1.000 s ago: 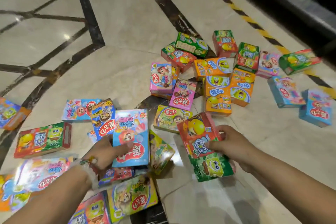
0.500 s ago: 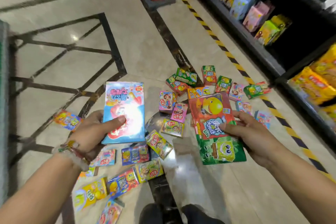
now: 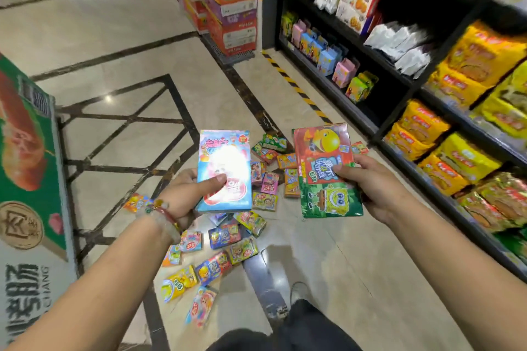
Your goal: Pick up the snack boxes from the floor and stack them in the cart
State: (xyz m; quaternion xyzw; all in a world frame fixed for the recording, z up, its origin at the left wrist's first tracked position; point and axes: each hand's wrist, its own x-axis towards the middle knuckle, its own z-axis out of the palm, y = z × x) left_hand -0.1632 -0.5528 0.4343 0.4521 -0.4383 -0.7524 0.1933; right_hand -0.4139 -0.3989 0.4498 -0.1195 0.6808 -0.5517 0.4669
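From the head view, the person is standing over the marble floor [image 3: 119, 37] with both forearms reaching forward; the left hand [image 3: 182, 194] is gripping a blue snack box [image 3: 225, 171] at its lower left corner, thumb lying across the face and fingers curling behind, so the box is being held upright and clear of the floor; glare is washing out the middle of its print; a beaded bracelet [image 3: 162, 212] is sitting on that wrist; the right hand [image 3: 373, 188] is pinching two boxes together at their right edge, thumb on top, a red snack box [image 3: 322, 148] overlapping the upper part of a green snack box [image 3: 330, 202]; both are being held flat toward the camera, above the floor; the scattered snack boxes [image 3: 228, 236] are lying on the tiles below and between the hands, some flat, some tilting, a few touching one another; a second cluster is showing between the held boxes, farther off; a black shelf unit [image 3: 399, 85] is running along the right, carrying yellow packets [image 3: 456, 134] and small pastel cartons; stacked cardboard cases [image 3: 231, 3] are standing at the top centre; a large green printed carton [image 3: 28, 151] is filling the left edge; yellow-and-black hazard tape [image 3: 296, 88] is running along the shelf's foot.
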